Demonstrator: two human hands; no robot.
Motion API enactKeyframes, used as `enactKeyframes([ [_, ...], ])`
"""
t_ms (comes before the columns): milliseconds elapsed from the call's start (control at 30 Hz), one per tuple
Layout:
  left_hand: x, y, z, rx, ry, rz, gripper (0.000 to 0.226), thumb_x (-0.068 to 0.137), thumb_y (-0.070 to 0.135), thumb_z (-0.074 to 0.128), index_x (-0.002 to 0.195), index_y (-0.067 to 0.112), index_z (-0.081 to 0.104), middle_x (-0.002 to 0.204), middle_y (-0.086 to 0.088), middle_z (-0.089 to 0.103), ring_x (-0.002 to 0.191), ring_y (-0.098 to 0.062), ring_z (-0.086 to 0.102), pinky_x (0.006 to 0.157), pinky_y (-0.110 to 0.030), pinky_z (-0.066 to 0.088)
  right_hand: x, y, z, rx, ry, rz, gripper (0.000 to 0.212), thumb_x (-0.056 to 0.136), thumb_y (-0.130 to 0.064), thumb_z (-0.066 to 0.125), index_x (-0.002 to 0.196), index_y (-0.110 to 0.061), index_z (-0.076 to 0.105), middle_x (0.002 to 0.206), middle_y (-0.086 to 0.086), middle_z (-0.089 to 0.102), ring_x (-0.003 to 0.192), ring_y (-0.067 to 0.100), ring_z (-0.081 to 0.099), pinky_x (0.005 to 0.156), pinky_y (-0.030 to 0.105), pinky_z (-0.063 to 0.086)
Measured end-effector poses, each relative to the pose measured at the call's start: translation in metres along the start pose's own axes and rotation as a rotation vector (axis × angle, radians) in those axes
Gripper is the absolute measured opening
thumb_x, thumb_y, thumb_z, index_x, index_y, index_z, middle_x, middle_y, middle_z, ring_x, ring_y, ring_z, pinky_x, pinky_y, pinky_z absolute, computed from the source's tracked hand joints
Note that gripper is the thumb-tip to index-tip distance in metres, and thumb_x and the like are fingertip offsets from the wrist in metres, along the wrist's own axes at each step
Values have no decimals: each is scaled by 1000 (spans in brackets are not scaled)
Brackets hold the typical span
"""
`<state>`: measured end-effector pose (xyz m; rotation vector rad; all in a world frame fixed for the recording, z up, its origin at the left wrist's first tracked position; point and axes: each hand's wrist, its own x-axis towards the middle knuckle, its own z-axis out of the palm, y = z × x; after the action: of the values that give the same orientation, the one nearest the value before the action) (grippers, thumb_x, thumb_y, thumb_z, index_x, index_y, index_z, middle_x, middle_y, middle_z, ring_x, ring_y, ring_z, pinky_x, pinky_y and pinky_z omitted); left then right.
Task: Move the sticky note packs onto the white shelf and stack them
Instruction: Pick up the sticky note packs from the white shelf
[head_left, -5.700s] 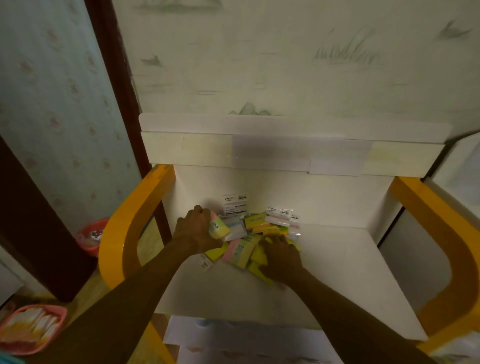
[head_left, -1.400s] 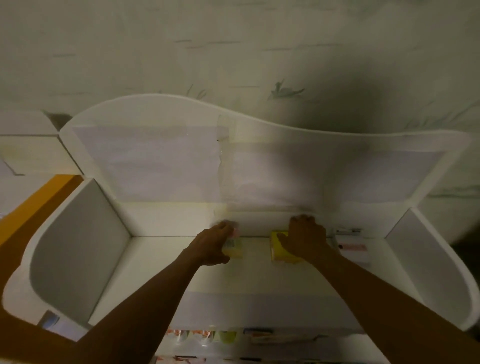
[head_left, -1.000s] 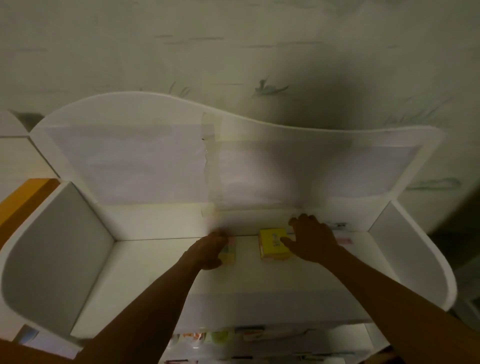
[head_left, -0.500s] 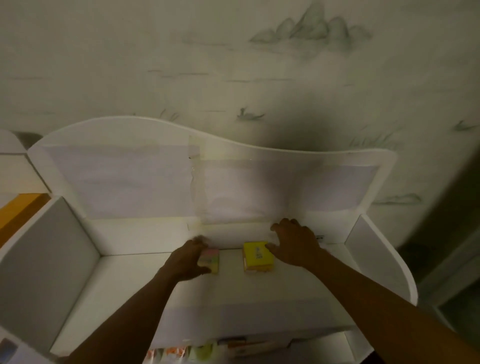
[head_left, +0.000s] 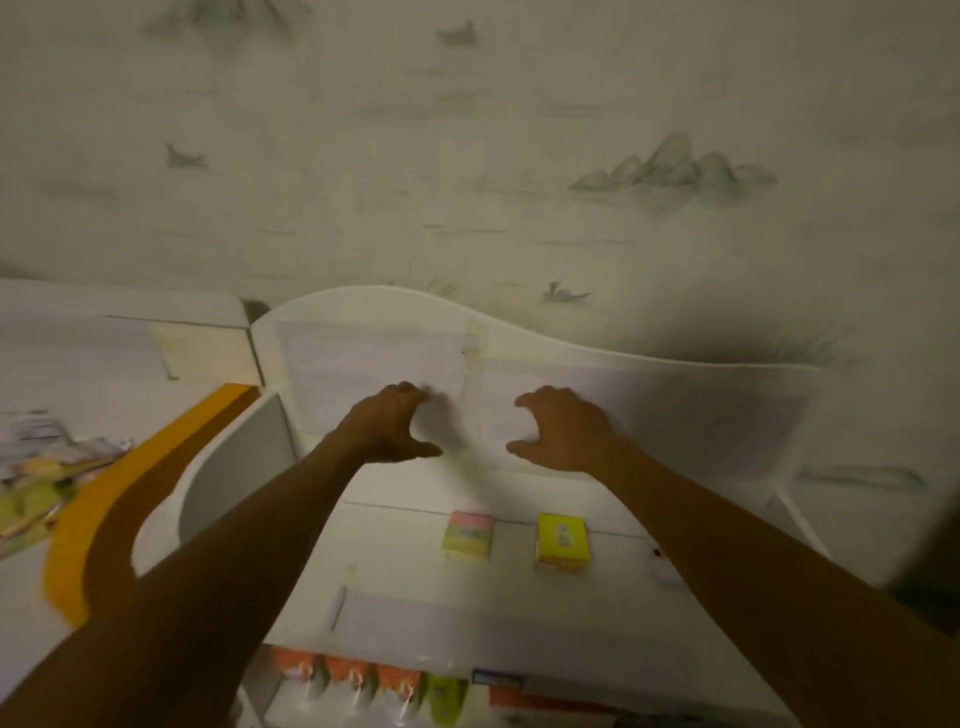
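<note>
Two sticky note packs lie side by side on the white shelf (head_left: 415, 603): a pink-and-yellow pack (head_left: 467, 535) on the left and a yellow pack (head_left: 562, 542) on the right, a small gap between them. My left hand (head_left: 387, 426) and my right hand (head_left: 563, 428) hover above and behind the packs, in front of the shelf's back panel. Both hands are empty, fingers loosely spread and curved. Neither touches a pack.
A pile of more sticky note packs (head_left: 36, 478) lies on the orange-edged shelf (head_left: 104, 504) at the left. Packaged items (head_left: 363, 680) sit on the lower level under the white shelf. A small white pack (head_left: 662, 569) lies by my right forearm.
Both hands have let go of the two packs and lifted up off the shelf. The packs stay where they were set down. The view has swung left.
</note>
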<state>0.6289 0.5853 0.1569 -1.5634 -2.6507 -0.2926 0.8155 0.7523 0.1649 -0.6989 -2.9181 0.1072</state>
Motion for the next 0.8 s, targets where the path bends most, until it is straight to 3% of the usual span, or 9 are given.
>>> enactKeyframes([
  [367, -63, -55, -74, 200, 93, -152, 87, 75, 62, 66, 145, 24, 32, 152, 0, 32, 138, -21, 31, 108, -44, 36, 28, -94, -29, 41, -2, -176, 78, 82, -59, 62, 146, -27, 33, 150, 0, 36, 136, 24, 36, 108, 42, 37],
  [800, -213, -237, -123, 253, 90, -330, 82, 79, 63, 62, 145, 23, 33, 153, -2, 31, 139, -23, 30, 107, -45, 33, 49, -312, -23, 33, 27, -326, 76, 83, -58, 62, 146, -26, 34, 148, 3, 41, 132, 26, 41, 104, 42, 39],
])
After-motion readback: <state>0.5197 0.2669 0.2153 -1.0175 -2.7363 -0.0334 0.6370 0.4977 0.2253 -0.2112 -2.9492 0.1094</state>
